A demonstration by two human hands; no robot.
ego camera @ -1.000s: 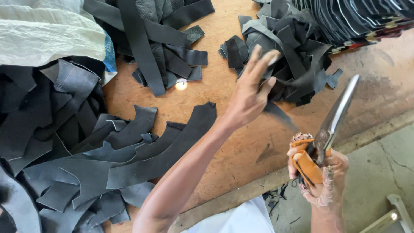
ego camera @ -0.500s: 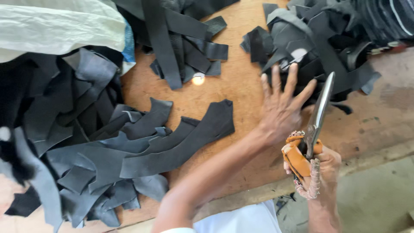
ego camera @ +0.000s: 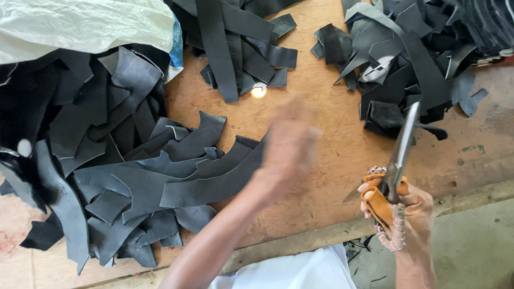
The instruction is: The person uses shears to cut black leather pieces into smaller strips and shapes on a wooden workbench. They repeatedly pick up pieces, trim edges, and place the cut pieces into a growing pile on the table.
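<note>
Orange-handled steel scissors (ego camera: 393, 176) in right hand (ego camera: 407, 214), limp black rubber strips (ego camera: 160, 176) nearby.

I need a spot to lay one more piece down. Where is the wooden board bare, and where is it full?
Bare wood lies in the middle, between the left heap, the top strips and the right heap; the blurred left hand hovers there. More bare wood runs along the right edge, beyond the scissors in the right hand. The left side is crowded.
</note>
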